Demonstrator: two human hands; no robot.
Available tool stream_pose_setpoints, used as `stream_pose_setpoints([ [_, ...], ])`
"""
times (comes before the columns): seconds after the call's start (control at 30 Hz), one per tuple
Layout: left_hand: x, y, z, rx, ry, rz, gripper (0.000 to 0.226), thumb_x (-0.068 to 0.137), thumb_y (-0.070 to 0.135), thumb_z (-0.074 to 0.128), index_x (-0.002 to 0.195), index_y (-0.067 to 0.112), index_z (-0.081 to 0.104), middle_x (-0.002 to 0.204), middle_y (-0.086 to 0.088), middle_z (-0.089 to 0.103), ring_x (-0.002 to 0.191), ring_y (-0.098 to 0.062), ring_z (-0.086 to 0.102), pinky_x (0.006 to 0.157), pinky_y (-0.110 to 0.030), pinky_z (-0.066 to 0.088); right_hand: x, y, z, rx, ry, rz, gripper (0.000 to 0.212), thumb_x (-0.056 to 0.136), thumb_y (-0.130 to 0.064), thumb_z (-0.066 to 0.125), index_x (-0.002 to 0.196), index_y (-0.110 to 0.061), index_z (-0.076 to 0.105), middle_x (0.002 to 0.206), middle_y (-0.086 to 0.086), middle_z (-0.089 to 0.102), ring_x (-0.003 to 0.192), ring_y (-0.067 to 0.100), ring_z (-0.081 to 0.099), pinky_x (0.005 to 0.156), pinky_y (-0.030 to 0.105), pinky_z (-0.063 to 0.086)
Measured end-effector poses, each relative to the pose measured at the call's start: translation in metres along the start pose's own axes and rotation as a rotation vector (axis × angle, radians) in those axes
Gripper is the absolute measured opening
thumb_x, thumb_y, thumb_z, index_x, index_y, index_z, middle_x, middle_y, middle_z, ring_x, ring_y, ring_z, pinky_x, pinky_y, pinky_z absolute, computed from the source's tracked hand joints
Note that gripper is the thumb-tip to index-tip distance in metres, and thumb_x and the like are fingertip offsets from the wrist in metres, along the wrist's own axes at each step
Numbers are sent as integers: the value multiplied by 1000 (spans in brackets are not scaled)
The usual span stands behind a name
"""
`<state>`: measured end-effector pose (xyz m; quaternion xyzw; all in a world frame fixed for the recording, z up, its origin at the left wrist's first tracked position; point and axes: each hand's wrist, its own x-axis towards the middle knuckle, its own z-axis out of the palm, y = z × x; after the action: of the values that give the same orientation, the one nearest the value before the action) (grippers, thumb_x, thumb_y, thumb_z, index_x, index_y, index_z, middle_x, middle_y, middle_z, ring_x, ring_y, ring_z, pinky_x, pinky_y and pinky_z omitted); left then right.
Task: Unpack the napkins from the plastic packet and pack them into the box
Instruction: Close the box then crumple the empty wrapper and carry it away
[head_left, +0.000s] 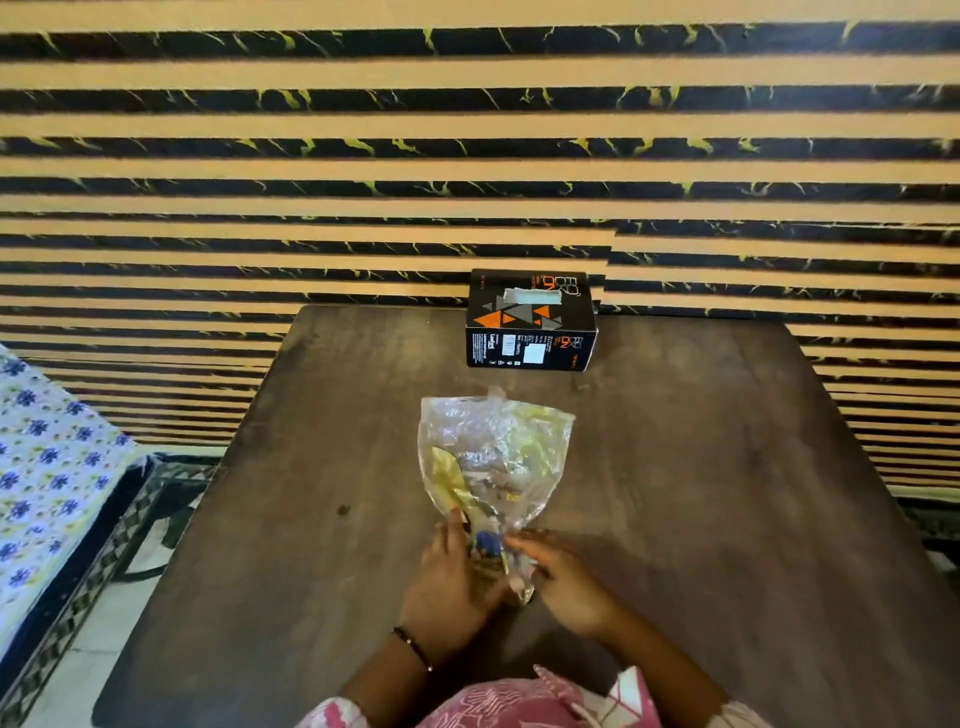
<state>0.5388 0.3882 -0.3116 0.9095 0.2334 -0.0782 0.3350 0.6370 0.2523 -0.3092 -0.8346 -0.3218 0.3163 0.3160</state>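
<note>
A crumpled clear plastic packet (493, 457) with yellow and blue print lies flat on the dark wooden table (701, 493), its wide end pointing away from me. My left hand (449, 577) and my right hand (563, 577) both pinch its narrow near end. The packet looks flat; I see no napkins inside it. A black box (530, 325) with orange and grey triangles stands at the table's far edge. Something white shows through a slot in its top.
A striped black-and-tan wall rises right behind the table. A bed with a blue floral sheet (47, 467) and a dark frame stands to the left. Pink patterned clothing (519, 701) fills the bottom edge.
</note>
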Motion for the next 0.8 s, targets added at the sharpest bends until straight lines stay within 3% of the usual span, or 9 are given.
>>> stream_pose_setpoints([
  [0.07, 3, 7, 5, 88, -32, 108, 109, 68, 75, 46, 146, 9, 10, 146, -9, 32, 130, -25, 36, 106, -32, 34, 1, -7, 2, 64, -41, -6, 51, 83, 11, 42, 129, -7, 52, 132, 4, 50, 123, 10, 43, 102, 3, 25],
  [0.2, 12, 7, 0, 163, 56, 166, 56, 81, 40, 48, 134, 25, 39, 130, -2, 52, 114, -24, 53, 90, -34, 46, -9, -13, 7, 217, -5, 57, 49, 86, 11, 44, 129, -11, 51, 125, -1, 54, 117, 10, 50, 109, 28, 36],
  [0.33, 12, 10, -8, -13, 149, 233, 24, 74, 31, 51, 96, 28, 61, 96, 0, 69, 91, -24, 63, 75, -33, 50, -16, -11, -9, 272, 249, 191, 66, 77, -18, 70, 132, -35, 37, 119, -5, 54, 101, 8, 55, 84, 10, 44],
  [0.4, 10, 17, -8, -91, 204, 334, 21, 72, 25, 56, 90, 24, 67, 99, 1, 68, 95, -17, 62, 79, -30, 50, -15, -11, -16, 356, 314, 180, 93, 58, -37, 79, 137, -33, 30, 135, -3, 41, 120, 16, 49, 100, 28, 44],
  [0.47, 5, 28, -12, -257, 238, 409, 15, 75, 11, 61, 87, 15, 69, 114, 6, 55, 105, 4, 53, 85, -11, 44, -15, -10, -16, 428, 266, 143, 96, 48, -44, 78, 134, -35, 35, 139, 1, 42, 124, 20, 48, 105, 43, 41],
  [0.53, 2, 33, -17, -331, 232, 433, 14, 76, 8, 62, 88, 14, 64, 130, 14, 36, 115, 18, 38, 89, 0, 34, -15, -15, -16, 481, 216, 103, 72, 52, -34, 78, 116, -43, 49, 131, 3, 56, 116, 17, 56, 102, 44, 44],
  [0.63, 0, 30, -17, -429, 287, 414, 28, 70, 28, 60, 95, 30, 47, 135, 18, 22, 119, 10, 40, 94, -10, 39, -18, -24, -21, 384, 270, 28, 46, 54, -35, 74, 93, -56, 62, 108, -6, 71, 101, 10, 65, 95, 41, 50],
  [0.7, 0, 31, -18, -547, 302, 346, 47, 69, 31, 64, 109, 33, 41, 133, 8, 31, 116, -3, 51, 95, -23, 46, -20, -31, -25, 329, 316, -8, 42, 58, -29, 70, 86, -59, 62, 97, -16, 72, 94, 4, 66, 91, 36, 52],
  [0.8, -1, 35, -23, -552, 316, 345, 53, 70, 20, 68, 116, 36, 46, 116, 10, 56, 105, 1, 58, 91, -18, 48, -27, -46, -27, 277, 380, -91, 44, 66, -17, 69, 87, -55, 60, 97, -23, 68, 89, 0, 65, 85, 27, 52],
])
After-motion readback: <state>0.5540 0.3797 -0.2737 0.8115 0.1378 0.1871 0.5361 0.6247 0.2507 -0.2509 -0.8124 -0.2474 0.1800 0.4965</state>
